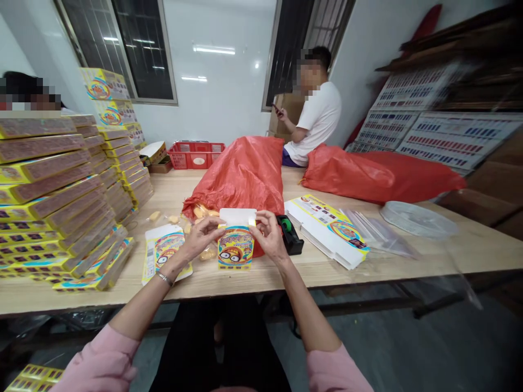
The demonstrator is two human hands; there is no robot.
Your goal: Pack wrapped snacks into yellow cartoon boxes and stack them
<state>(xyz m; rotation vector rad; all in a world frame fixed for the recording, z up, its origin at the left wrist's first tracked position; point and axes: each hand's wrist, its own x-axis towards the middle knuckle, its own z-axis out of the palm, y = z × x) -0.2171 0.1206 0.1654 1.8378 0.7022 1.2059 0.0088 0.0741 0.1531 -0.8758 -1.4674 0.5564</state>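
Observation:
A small yellow printed carton point(236, 249) with a cartoon face in glasses stands upright near the table's front edge, its white top flap point(237, 216) raised. My left hand point(203, 235) pinches the carton's upper left edge. At the upper right edge my right hand point(269, 237) grips it the same way, fingers behind and thumb in front. Left of it lies a flattened carton point(165, 251) of the same print, partly under my left forearm. Small wrapped yellow-orange pieces point(200, 211) spill from the mouth of a red woven sack point(249, 171) just behind my hands.
Tall stacks of yellow boxes point(53, 201) fill the table's left side. A black tape dispenser point(291, 239), flat printed box sheets point(327, 228), clear plastic bags point(378, 234) and a clear lid point(419, 219) lie to the right. Behind are a second red sack point(379, 173), a red crate point(196, 155) and a seated person point(321, 109).

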